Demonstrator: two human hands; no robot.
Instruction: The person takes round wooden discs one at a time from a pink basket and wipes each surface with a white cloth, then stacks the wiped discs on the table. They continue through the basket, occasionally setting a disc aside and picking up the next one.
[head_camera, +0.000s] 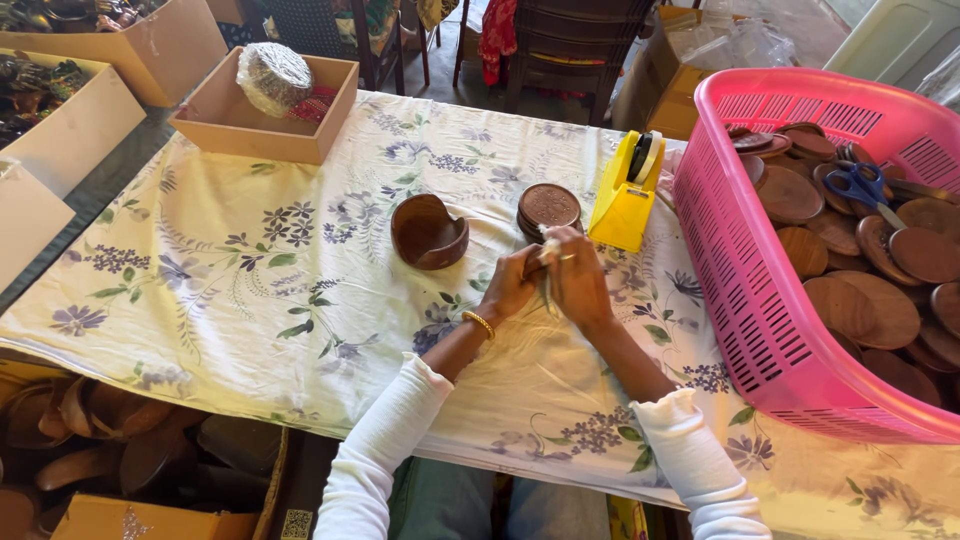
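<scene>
I see my left hand (508, 283) and right hand (578, 275) pressed together, pinching a clear wrap strip (546, 250) over the bench (250, 280). The stack of carved wooden coasters (548, 208) and yellow tape dispenser (628, 192) sit just ahead, within easy reach.

Hands (550, 280) meet at mid worktop (250, 290). Just behind them sits a stack of discs (548, 207), with a holder (428, 232) to its left and a tape dispenser (627, 192) to its right. Basket (740, 270) of discs far right, scissors (862, 187) inside. Open box (262, 110) back left.
</scene>
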